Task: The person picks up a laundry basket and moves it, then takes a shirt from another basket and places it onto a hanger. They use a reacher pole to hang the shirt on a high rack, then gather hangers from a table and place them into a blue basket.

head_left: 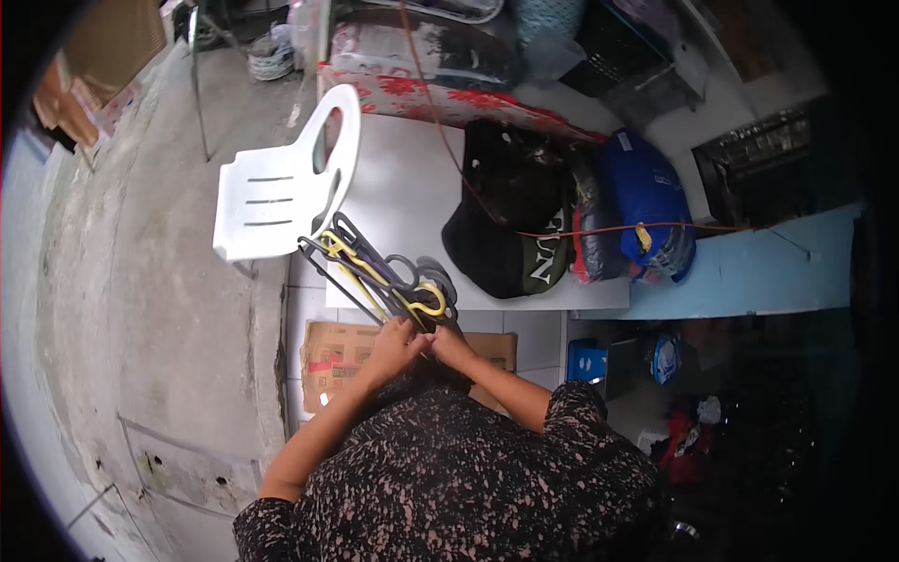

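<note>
A bundle of plastic clothes hangers (361, 262), dark grey and yellow, slants over the front left corner of the white table. Its near end reaches my hands. My left hand (400, 348) is closed at that end, with its fingers curled. Close beside it, my right hand (450, 346) is also closed against the bundle, its fingers partly hidden. A yellow hook (430, 300) curves just above the right hand. What lies between my fingertips is dark and hard to make out.
A white plastic chair (267, 201) stands left of the white table (393, 178). Dark caps (510, 239) and a blue bag (646, 192) lie to the right. A reddish cord (599, 229) crosses over them. Below my hands is a cardboard box (328, 361).
</note>
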`<action>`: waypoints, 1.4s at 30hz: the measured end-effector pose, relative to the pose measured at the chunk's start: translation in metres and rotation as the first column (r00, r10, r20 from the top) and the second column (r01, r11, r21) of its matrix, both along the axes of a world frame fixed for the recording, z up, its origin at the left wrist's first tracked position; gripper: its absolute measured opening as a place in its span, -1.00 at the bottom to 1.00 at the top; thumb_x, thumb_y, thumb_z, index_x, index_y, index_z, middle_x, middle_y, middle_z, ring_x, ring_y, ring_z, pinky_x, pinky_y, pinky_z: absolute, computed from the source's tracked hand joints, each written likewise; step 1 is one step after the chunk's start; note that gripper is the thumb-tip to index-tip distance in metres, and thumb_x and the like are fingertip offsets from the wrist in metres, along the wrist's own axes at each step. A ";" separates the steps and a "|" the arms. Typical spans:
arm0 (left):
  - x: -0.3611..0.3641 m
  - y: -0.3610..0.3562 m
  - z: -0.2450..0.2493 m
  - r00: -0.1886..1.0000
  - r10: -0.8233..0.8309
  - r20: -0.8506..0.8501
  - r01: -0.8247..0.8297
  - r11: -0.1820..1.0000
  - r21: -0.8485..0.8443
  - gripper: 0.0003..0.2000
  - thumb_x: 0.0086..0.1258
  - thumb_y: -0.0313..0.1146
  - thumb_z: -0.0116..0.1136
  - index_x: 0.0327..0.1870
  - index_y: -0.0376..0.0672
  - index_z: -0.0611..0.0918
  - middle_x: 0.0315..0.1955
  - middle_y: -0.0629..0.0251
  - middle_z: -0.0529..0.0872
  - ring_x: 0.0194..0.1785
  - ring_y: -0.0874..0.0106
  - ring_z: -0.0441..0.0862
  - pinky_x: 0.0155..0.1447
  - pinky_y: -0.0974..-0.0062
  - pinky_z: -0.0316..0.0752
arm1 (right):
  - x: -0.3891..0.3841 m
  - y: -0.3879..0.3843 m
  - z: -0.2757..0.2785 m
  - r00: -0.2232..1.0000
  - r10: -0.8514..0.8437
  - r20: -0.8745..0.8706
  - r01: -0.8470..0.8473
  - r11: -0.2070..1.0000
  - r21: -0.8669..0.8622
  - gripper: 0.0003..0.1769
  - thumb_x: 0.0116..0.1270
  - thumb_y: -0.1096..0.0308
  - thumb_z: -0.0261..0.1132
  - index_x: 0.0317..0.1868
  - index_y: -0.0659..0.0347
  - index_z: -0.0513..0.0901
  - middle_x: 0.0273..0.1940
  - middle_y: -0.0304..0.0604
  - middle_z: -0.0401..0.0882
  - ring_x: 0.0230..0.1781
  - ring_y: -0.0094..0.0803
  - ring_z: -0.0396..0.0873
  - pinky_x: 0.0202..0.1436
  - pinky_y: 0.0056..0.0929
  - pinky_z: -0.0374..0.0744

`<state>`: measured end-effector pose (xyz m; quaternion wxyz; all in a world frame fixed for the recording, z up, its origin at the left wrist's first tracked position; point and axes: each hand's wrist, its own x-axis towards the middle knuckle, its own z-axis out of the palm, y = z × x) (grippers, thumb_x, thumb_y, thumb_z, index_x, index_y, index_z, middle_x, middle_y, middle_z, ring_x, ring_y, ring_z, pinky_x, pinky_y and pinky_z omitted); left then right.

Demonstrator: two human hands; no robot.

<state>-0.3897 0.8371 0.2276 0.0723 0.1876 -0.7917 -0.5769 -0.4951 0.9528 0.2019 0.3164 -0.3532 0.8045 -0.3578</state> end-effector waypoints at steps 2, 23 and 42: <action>0.051 0.002 0.010 0.995 0.102 0.004 -0.101 0.990 -0.099 -0.64 0.17 -0.10 0.06 -0.37 -0.32 0.52 -0.38 0.01 0.47 -0.20 0.05 0.44 -0.10 0.21 0.35 | 0.042 -0.014 0.022 0.991 0.125 -0.048 -0.123 0.992 0.030 -0.64 0.03 0.23 0.21 -0.12 0.14 0.52 -0.18 0.03 0.54 -0.16 -0.04 0.51 -0.14 -0.21 0.48; 0.449 -0.004 0.071 0.075 0.996 0.040 -0.923 0.084 -0.377 -0.40 -0.06 0.00 0.28 -0.09 -0.28 0.46 -0.33 -0.01 0.59 -0.22 0.09 0.55 -0.14 0.25 0.43 | 0.417 -0.230 0.085 -0.128 0.798 0.590 -0.986 -0.164 0.008 -0.42 0.06 0.02 0.21 0.01 0.23 0.40 -0.19 -0.13 0.50 -0.29 -0.42 0.47 -0.22 -0.42 0.47; 0.704 -0.078 0.087 -0.801 0.585 -0.124 -0.532 -0.601 0.596 -0.80 0.19 -0.45 0.11 -0.16 -0.25 0.50 -0.19 0.29 0.58 -0.08 0.53 0.49 0.03 0.55 0.39 | 0.779 -0.332 0.113 -0.740 0.599 -0.306 -0.660 -0.734 0.160 -0.36 -0.09 0.16 0.30 0.03 0.25 0.35 -0.12 -0.05 0.44 -0.11 -0.13 0.46 -0.16 -0.24 0.48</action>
